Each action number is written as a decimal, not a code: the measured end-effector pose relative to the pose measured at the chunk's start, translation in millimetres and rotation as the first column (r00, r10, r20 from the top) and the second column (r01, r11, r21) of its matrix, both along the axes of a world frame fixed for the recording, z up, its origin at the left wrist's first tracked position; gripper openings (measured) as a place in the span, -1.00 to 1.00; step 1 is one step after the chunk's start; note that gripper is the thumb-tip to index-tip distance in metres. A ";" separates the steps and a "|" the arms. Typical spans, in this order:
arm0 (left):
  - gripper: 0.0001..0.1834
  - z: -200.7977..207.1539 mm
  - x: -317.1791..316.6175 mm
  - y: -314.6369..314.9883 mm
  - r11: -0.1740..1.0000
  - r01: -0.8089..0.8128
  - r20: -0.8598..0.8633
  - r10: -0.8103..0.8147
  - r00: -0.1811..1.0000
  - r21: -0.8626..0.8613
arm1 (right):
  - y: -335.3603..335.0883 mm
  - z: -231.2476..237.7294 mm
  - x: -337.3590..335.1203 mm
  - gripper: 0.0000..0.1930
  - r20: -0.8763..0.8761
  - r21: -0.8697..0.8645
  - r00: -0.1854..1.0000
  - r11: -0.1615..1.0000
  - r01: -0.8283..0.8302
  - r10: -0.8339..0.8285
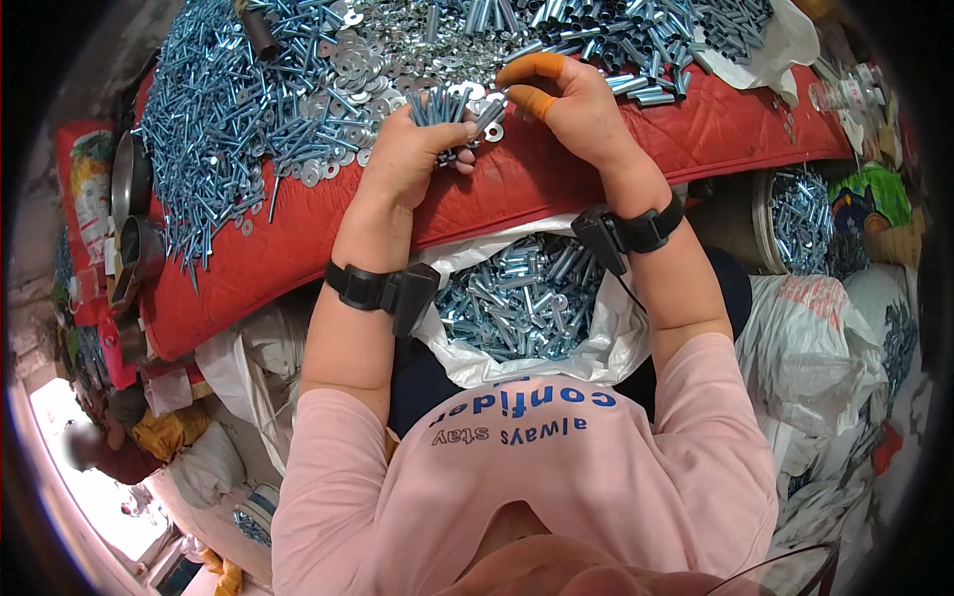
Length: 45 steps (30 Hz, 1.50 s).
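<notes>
My left hand [405, 149] is closed round a bunch of slim metal bolts [439, 107], which stick up between thumb and fingers. Just to its right is my right hand [581, 109], with orange covers [534, 70] on its thumb and forefinger. Those two fingertips come together in a pinch; whatever is between them is too small to make out. Both hands are over the near edge of a red padded cloth [556, 189]. Beyond them lie flat washers [363, 70], a heap of long bolts [214, 109] at left and short metal tubes [646, 40] at right.
Against my lap, a white sack [621, 333] holds many assembled metal fasteners [522, 298]. A tipped metal container [760, 223] with more fasteners is at right, near white sacks [805, 348]. Metal bowls [137, 248] stand by the cloth's left edge. Another person [114, 452] appears far left.
</notes>
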<state>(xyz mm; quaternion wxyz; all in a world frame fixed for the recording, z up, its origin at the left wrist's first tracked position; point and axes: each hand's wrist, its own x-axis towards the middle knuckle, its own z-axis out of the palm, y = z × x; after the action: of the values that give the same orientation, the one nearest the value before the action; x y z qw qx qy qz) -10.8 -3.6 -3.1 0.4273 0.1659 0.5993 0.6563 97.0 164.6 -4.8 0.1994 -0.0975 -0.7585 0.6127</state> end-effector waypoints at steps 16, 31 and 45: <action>-0.81 -2.5 -0.6 1.2 0.998 0.062 0.042 -0.062 0.997 0.006 | 10.4 -5.4 4.8 -0.76 0.050 0.103 0.998 0.995 0.019 -0.024; -0.78 -0.7 0.1 0.1 0.996 0.084 0.005 -0.084 0.996 -0.019 | 9.7 -1.7 14.5 -0.78 -0.075 0.044 0.995 0.997 0.067 -0.063; -0.77 20.3 0.1 -18.9 0.860 0.507 -0.034 -0.509 0.860 -0.063 | 5.8 -5.0 13.5 -0.73 0.150 0.198 0.986 0.979 0.039 -0.069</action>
<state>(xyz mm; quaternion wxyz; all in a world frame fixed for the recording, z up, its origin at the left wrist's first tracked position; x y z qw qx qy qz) -10.7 -22.5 17.2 0.5742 0.3231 0.5615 0.5007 110.5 170.3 -9.8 0.1644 -0.1460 -0.8251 0.5204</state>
